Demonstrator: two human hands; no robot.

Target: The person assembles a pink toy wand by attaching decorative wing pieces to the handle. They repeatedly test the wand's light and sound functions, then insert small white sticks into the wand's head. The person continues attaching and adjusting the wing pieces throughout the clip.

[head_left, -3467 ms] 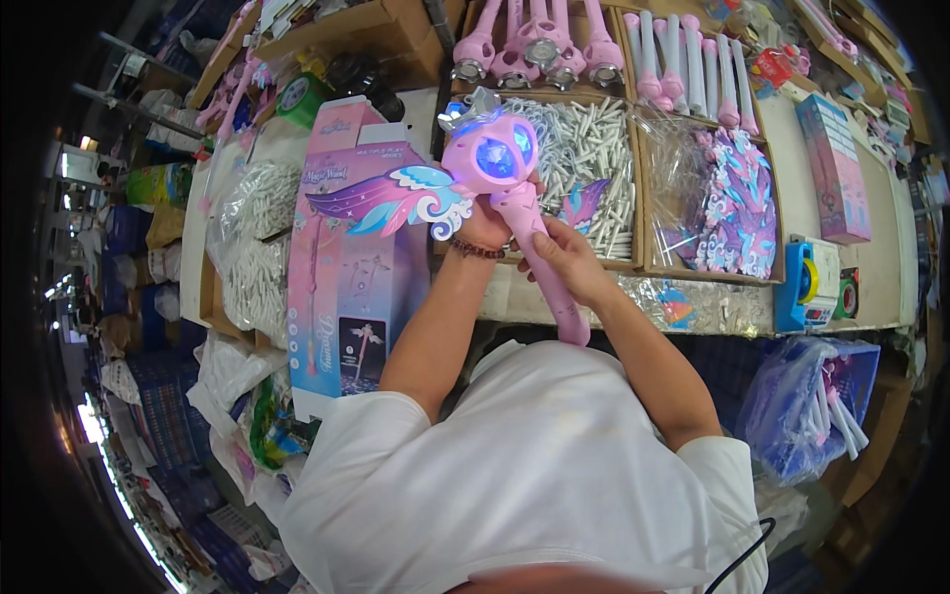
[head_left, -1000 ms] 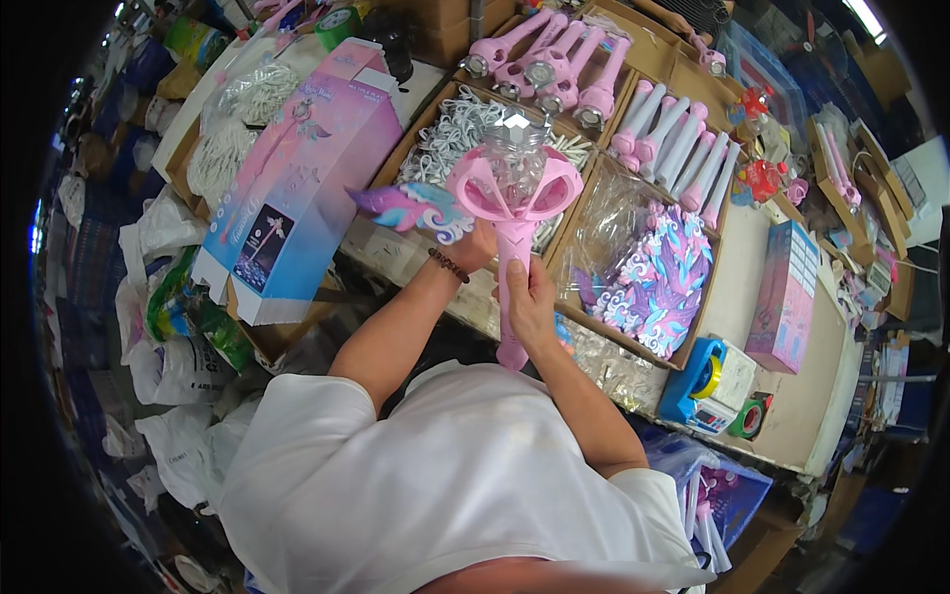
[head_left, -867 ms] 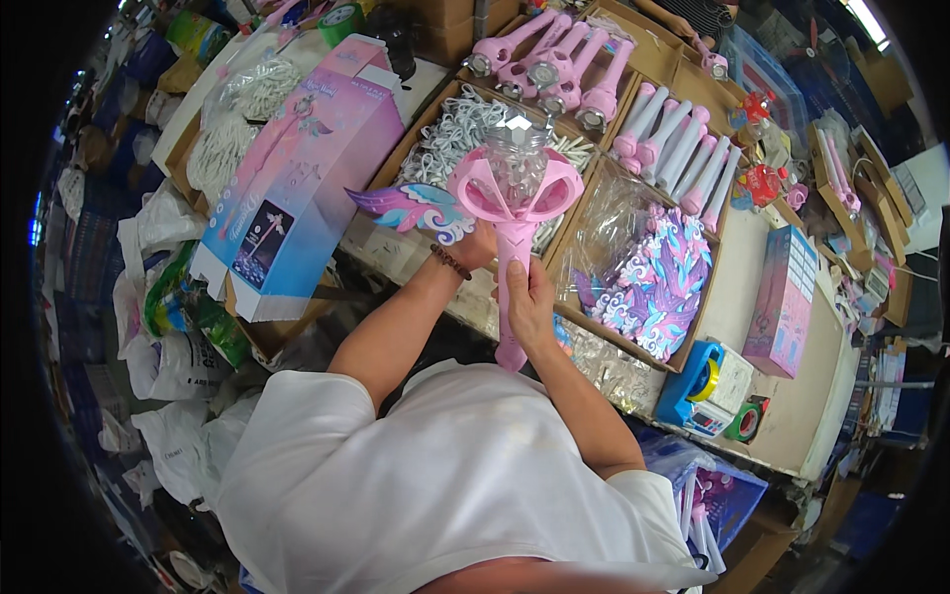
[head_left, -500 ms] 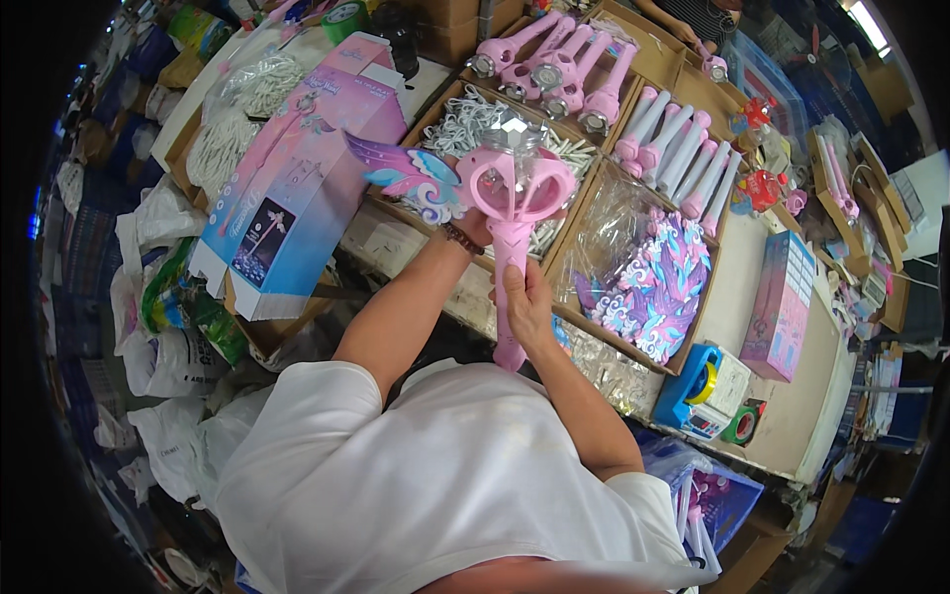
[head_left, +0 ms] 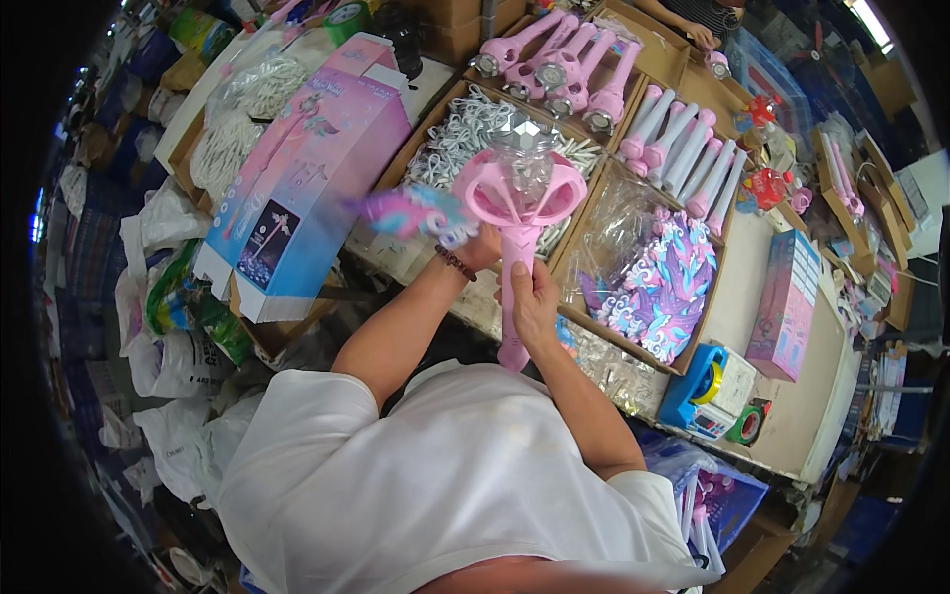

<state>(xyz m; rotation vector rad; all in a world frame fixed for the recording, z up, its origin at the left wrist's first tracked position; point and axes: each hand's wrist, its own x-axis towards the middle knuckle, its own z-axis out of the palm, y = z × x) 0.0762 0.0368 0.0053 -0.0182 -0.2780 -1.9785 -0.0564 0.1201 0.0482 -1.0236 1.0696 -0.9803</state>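
My right hand (head_left: 535, 305) is wrapped round the handle of a pink toy wand (head_left: 516, 272), which stands upright before my chest. A clear faceted gem tops the wand's open, looped head. My left hand (head_left: 482, 247) is just below the head's left side, its fingers partly hidden behind the wand. From that hand a purple, pink and blue wing piece (head_left: 421, 213) sticks out to the left, smeared by motion. The hand seems to grip the wing's inner end.
Behind the wand, boxes hold white cords (head_left: 450, 139), pink wands (head_left: 564, 74), tubes with pink ends (head_left: 683, 148) and wing pieces (head_left: 658, 287). A printed carton (head_left: 307, 178) stands left. Another carton (head_left: 782, 307), a blue tape dispenser (head_left: 693, 388) and green tape (head_left: 749, 422) are right.
The wing has dropped and swung down from beside the wand's head, and it now blurs. My left hand has shifted slightly down; my right hand keeps its hold on the handle.
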